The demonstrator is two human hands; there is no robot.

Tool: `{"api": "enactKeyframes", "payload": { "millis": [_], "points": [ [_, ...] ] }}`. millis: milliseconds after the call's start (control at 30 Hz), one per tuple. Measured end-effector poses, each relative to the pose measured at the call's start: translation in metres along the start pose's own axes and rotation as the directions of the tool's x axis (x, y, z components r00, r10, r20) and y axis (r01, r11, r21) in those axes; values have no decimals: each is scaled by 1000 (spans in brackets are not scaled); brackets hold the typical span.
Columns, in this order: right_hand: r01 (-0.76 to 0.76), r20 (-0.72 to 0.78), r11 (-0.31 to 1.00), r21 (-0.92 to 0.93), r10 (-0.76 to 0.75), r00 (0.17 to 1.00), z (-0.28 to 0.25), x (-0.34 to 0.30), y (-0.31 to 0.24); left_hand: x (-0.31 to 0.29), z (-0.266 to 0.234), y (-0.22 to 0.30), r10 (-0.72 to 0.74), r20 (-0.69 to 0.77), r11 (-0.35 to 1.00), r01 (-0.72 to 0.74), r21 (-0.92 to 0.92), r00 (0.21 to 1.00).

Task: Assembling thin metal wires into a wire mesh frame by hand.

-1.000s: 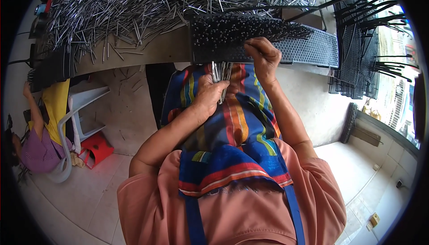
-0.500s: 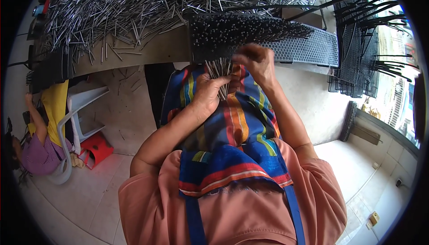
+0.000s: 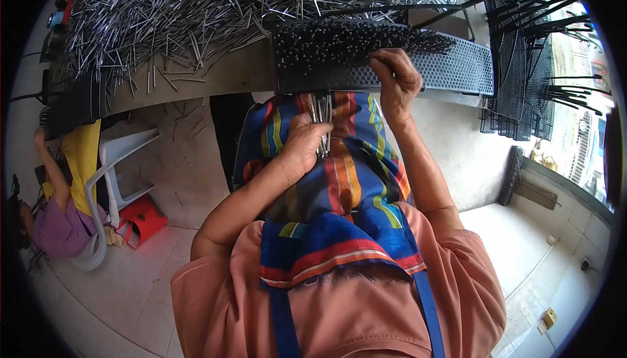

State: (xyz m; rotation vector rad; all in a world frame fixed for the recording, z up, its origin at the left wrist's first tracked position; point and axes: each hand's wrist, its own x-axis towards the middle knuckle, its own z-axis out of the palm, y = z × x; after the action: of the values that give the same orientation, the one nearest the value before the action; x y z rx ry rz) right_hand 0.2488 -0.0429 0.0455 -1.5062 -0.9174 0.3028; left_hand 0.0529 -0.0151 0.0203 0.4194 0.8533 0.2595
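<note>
Left hand point(image 3: 305, 144) grips rods point(image 3: 322, 107) near tray point(image 3: 454, 72) edge; right hand point(image 3: 400, 82) apart.

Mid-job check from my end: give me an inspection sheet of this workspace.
Surface: tabletop, tan front part visible.
Job's things: metal rods bundled in the left hand; perforated panel with rod ends crowded along its left and far side.
Clutter: loose rods heaped across the tabletop.
Hands: left closed around the bundle; right hand at the panel, fingers curled, any grip unclear.
Cables: nothing seen for certain.
Surroundings: co-worker, white chair and red bag at left; black mesh racks at right.
</note>
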Motion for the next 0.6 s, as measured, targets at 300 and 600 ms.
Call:
{"api": "enactKeyframes", "payload": {
  "millis": [300,600],
  "points": [
    [127,141,983,-136,-108,984,2,4,1,1,1,0,44,10,999,-44,-5,999],
    [143,225,980,-140,-109,968,-2,0,14,-5,-16,-6,-72,95,971,48,233,993]
  ]
}}
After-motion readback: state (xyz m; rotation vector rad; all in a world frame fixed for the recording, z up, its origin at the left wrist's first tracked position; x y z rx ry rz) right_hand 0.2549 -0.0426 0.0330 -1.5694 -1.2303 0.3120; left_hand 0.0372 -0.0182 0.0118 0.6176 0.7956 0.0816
